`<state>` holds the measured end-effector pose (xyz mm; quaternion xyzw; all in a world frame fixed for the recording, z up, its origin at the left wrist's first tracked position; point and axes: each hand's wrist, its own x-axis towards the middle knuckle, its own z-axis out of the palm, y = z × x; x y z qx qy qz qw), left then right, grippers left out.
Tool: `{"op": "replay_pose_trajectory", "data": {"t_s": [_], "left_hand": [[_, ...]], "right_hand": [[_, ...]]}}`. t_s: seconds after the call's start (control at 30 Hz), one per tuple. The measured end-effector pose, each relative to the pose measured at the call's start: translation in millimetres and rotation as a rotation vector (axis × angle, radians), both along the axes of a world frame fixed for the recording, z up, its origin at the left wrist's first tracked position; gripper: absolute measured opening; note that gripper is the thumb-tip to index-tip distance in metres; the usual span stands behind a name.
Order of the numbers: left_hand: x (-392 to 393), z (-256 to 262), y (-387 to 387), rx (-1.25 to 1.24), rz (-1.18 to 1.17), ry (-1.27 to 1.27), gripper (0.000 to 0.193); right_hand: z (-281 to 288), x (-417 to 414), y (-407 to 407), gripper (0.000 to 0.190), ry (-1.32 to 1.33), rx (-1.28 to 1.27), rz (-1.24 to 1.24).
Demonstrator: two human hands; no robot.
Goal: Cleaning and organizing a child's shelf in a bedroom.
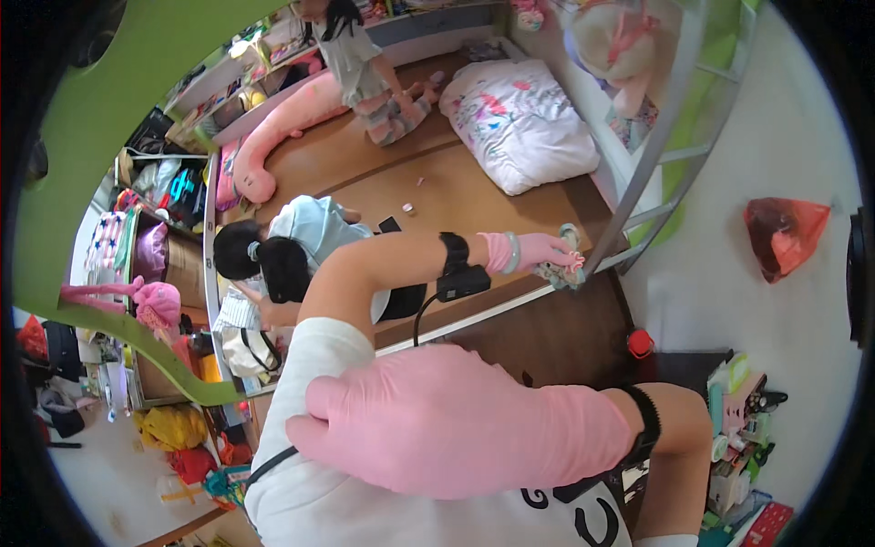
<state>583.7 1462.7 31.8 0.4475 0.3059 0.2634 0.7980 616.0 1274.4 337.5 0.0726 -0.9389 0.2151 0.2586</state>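
My left hand point(543, 251), in a pink glove with a pale bangle at the wrist, reaches across to the foot of the metal ladder point(636, 205). Its fingers are closed on a frilly bunch of cloth point(562, 273) in pale green and pink. A black strap with a small black device point(463, 282) sits on that forearm, and a cable hangs from it. Close to the camera, my right hand point(424, 424), also gloved in pink, lies before my chest and the white left sleeve point(311, 362). Its palm side is hidden, so whether it holds anything does not show.
A person point(307, 232) with dark hair sits on the brown bed board point(383, 184); another person point(355, 68) is farther back. A folded floral quilt point(519, 126) and a long pink plush point(273, 143) lie there. A red bag point(786, 236) hangs right. Green bed frame point(137, 89) curves left.
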Motion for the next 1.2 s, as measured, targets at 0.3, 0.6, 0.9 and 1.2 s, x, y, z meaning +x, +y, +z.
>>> {"op": "replay_pose_trajectory", "data": {"t_s": [0.3,0.6,0.9,1.2], "left_hand": [[10.0,22.7,-30.1,0.037,-0.033,-0.013,0.039],[5.4,68.7,-85.5,0.073,-0.122,0.116,0.033],[5.5,85.6,-127.4,-0.031,-0.069,0.147,0.031],[8.9,67.6,-145.3,-0.061,0.015,0.054,0.033]], "right_hand": [[13.3,22.4,-3.0,0.016,-0.049,-0.034,0.201],[35.3,38.9,-13.8,0.023,-0.009,-0.097,-0.076],[86.0,44.7,-34.0,0.014,-0.644,-0.496,0.458],[94.5,-0.2,-64.2,0.022,-0.391,-0.261,1.059]]}}
